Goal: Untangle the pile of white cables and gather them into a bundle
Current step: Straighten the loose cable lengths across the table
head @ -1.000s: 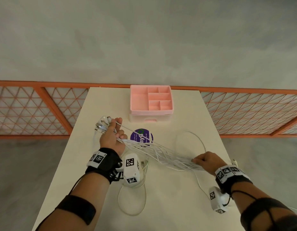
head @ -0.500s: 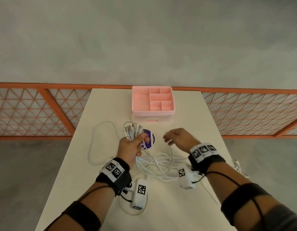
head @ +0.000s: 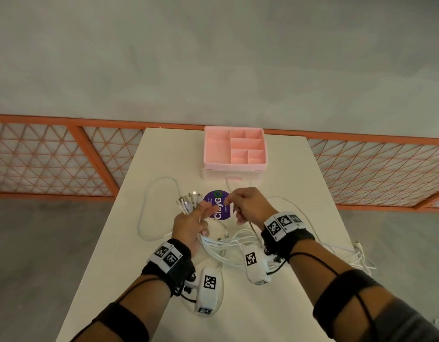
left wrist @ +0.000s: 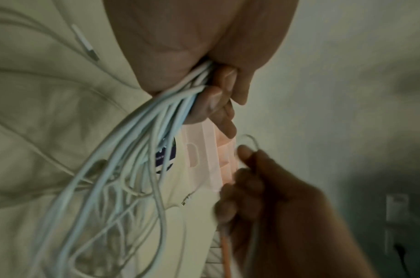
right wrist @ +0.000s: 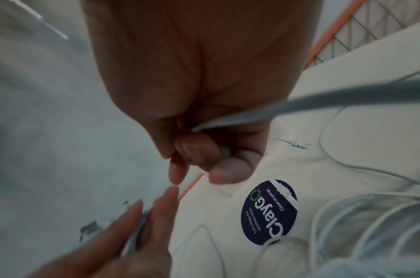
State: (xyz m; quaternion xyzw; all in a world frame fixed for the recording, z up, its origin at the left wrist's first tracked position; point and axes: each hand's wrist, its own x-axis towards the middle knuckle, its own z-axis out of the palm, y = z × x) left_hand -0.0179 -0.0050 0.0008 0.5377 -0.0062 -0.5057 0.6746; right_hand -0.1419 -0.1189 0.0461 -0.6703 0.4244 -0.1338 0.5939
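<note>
The left hand (head: 190, 227) is raised over the middle of the pale tabletop (head: 164, 154) and grips a bunch of white cables (head: 214, 244). The metal plug ends (head: 187, 202) fan out above its fingers, towards the far side. The left wrist view shows the curled fingers (left wrist: 213, 97) wrapped round the strands, which leave the palm in a thick sheaf and spread downwards into loose loops.

The right hand (head: 250, 206) sits just beside the left one, the fingertips of the two nearly meeting above a round purple sticker (head: 219, 206) on the tabletop. Its fingers are curled, and a single cable (right wrist: 311, 105) runs out of the clenched fist towards the wrist. In the left wrist view a thin loop of wire (left wrist: 250, 140) rises above its thumb and forefinger.

Below both hands the slack lengths of cable lie on the tabletop in a tangle of overlapping curves. One long loop (head: 149, 208) sweeps out to the left of the left hand, and further strands (head: 354, 255) trail off towards the right edge of the tabletop.

A pink organiser tray (head: 234, 149) with several compartments stands at the far end of the tabletop, beyond the sticker. Behind it runs an orange railing (head: 65, 154) with a mesh of triangles. Both wrists carry black straps with printed square markers, and white camera housings hang beneath them.
</note>
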